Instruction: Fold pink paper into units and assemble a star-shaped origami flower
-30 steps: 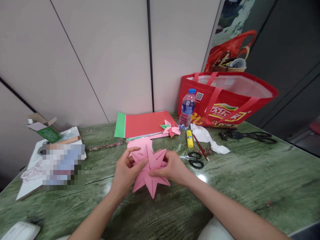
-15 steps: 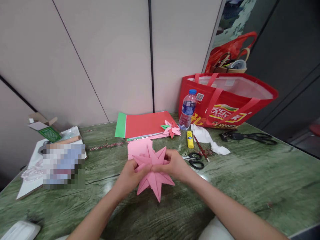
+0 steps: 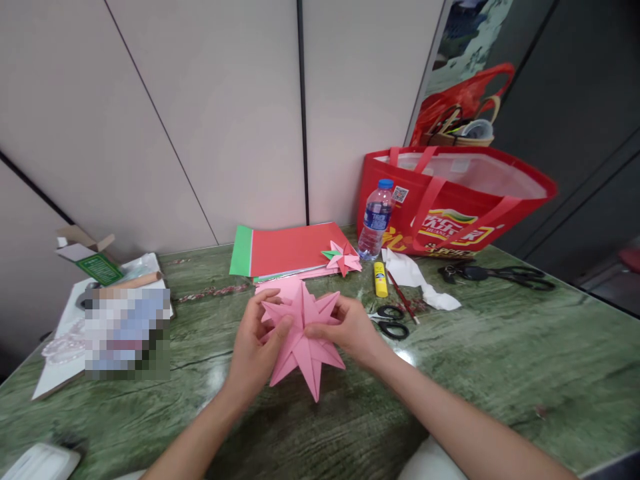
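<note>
Between my hands is a large pink folded-paper star (image 3: 309, 347) with several long points, held above the table. My left hand (image 3: 257, 340) grips its left side, thumb on the front face and fingers at and behind the left points. My right hand (image 3: 350, 327) pinches the right side, its thumb pressed near the centre and its fingers behind the paper. Just beyond the star lies a sheet of pink paper (image 3: 280, 289), partly covered by the star and my left hand. A smaller star (image 3: 343, 259) in pink, red and green rests on the paper stack behind.
A red and green paper stack (image 3: 300, 247) lies against the wall. To its right stand a water bottle (image 3: 376, 220) and a red bag (image 3: 450, 200). A yellow glue stick (image 3: 381, 279), a pencil (image 3: 403, 297), small scissors (image 3: 393, 321), white tissue (image 3: 420, 279) and large shears (image 3: 500, 273) lie nearby.
My left hand has shifted its hold: its fingers have lifted and spread around the left points, and the thumb has moved up and left from the centre. The star has turned slightly.
</note>
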Demonstrator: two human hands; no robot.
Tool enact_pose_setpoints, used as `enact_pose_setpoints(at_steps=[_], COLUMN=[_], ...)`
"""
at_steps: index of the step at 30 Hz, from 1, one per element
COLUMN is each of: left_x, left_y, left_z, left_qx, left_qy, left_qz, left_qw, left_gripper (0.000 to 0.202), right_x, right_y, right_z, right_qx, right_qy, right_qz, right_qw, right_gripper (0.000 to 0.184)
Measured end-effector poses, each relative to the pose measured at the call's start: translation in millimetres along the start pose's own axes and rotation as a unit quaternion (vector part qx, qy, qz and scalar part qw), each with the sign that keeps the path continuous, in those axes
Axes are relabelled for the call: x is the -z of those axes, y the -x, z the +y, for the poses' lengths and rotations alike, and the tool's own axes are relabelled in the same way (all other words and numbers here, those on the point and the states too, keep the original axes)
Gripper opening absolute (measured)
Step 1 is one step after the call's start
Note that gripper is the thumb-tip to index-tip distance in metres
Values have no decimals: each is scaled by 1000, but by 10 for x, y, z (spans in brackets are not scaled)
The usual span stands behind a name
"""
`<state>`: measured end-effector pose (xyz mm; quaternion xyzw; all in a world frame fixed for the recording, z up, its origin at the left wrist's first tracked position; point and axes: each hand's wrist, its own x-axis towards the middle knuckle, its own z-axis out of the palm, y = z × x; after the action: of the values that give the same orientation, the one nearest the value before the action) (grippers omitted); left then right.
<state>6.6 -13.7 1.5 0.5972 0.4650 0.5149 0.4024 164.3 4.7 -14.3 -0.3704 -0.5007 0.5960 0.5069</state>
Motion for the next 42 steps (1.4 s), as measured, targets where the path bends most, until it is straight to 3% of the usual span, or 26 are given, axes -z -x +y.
enact_pose_setpoints(at_steps=[7, 14, 35, 42], left_x=[-13, -2, -75, -58], left_y=[51, 42, 52, 76], left_z=[-24, -26, -49, -11], left_qx=[-82, -124, -74, -113], left_qy=[-21, -29, 84, 9], left_qz=[38, 49, 102, 80], left_qw=[996, 991, 988, 990], left_gripper=[15, 11, 23, 21], right_x=[-36, -54, -94, -112], right_y=[14, 16, -7, -6], right_z=[28, 48, 135, 124], right_qx=[1, -20, -31, -34], right_qy=[7, -64, -168, -188], right_qz=[18, 14, 4, 11], right_qw=[1000, 998, 985, 982], right_gripper=[30, 30, 35, 32])
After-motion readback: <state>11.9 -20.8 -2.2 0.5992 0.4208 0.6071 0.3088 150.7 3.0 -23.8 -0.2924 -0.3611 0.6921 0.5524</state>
